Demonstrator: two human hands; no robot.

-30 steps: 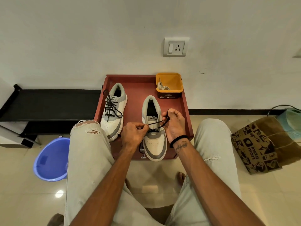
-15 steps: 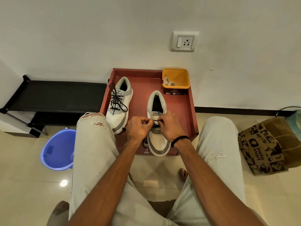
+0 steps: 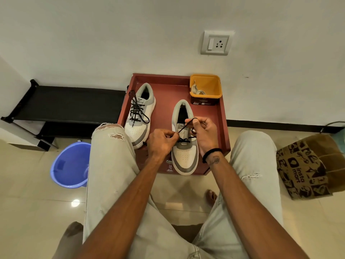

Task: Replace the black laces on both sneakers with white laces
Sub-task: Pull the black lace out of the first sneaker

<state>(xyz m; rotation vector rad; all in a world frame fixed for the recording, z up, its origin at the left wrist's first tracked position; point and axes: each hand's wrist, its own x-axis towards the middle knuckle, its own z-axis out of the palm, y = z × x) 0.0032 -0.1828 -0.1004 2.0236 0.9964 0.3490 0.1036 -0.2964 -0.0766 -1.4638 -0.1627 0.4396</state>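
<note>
Black lace [image 3: 183, 128] is stretching between both hands over the right sneaker [image 3: 183, 146]: left hand [image 3: 161, 142] is pinching one strand, right hand [image 3: 204, 135] is gripping the other.

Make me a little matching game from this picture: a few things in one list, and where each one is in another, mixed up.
Things:
1. white laces
2. laced sneaker
3. blue tub
4. paper bag

Places:
A. on the floor by the person's left knee
B. on the left side of the red tray
C. in the yellow container
D. on the floor by the person's right knee

Pairs: 1-C, 2-B, 3-A, 4-D
</note>
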